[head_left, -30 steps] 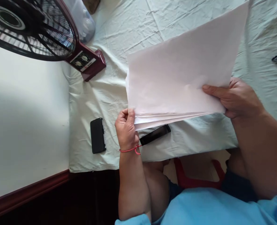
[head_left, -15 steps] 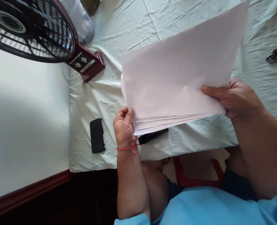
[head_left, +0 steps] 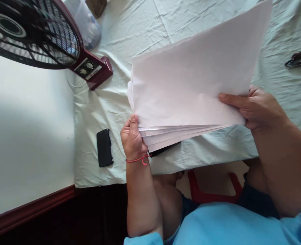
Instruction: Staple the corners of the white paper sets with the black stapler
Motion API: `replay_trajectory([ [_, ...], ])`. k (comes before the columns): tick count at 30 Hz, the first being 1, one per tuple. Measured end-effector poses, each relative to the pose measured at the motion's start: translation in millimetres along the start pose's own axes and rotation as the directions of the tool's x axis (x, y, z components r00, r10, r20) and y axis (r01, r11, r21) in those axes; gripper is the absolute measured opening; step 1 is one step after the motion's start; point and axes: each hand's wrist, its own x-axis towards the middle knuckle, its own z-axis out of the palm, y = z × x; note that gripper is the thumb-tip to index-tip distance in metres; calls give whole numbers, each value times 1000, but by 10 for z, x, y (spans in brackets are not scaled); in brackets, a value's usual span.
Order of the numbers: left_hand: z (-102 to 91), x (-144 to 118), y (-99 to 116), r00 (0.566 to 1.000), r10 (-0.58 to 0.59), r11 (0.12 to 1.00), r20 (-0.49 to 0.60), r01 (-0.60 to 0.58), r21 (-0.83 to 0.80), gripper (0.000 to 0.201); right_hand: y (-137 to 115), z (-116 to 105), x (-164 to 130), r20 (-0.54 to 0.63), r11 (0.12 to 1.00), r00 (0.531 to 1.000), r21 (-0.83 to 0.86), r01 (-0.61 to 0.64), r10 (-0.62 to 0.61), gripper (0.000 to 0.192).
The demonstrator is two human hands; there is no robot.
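Both hands hold a stack of white paper (head_left: 191,85) tilted up over the cloth-covered counter (head_left: 130,30): the right hand (head_left: 257,107) pinches its near right corner, thumb on top, while the left hand (head_left: 132,139) curls closed against the fanned near left corner. The sheets look light, floppy and likely to slip apart, so two-corner support suits them. A black phone (head_left: 104,148) lies left of the stack.

We see our left hand (head_left: 132,137) curled low (red thread at the wrist), our right hand (head_left: 257,107) pinching, thumb on top.
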Motion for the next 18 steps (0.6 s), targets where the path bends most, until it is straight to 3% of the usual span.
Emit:
replay_trajectory([
  [7, 24, 3, 11, 1000, 22, 999, -1, -22, 24, 56, -53, 27, -25, -1, 1000, 1000, 16, -21, 21, 32],
  [12, -56, 59, -26, 996, -40, 998, 75, 36, 55, 53, -73, 26, -50, -18, 999, 1000, 36, 5, -4, 33],
  [18, -95, 148, -73, 997, 2, 997, 82, -8, 71, 46, -70, 23, -88, -16, 986, 986, 24, 167, -167, 32],
])
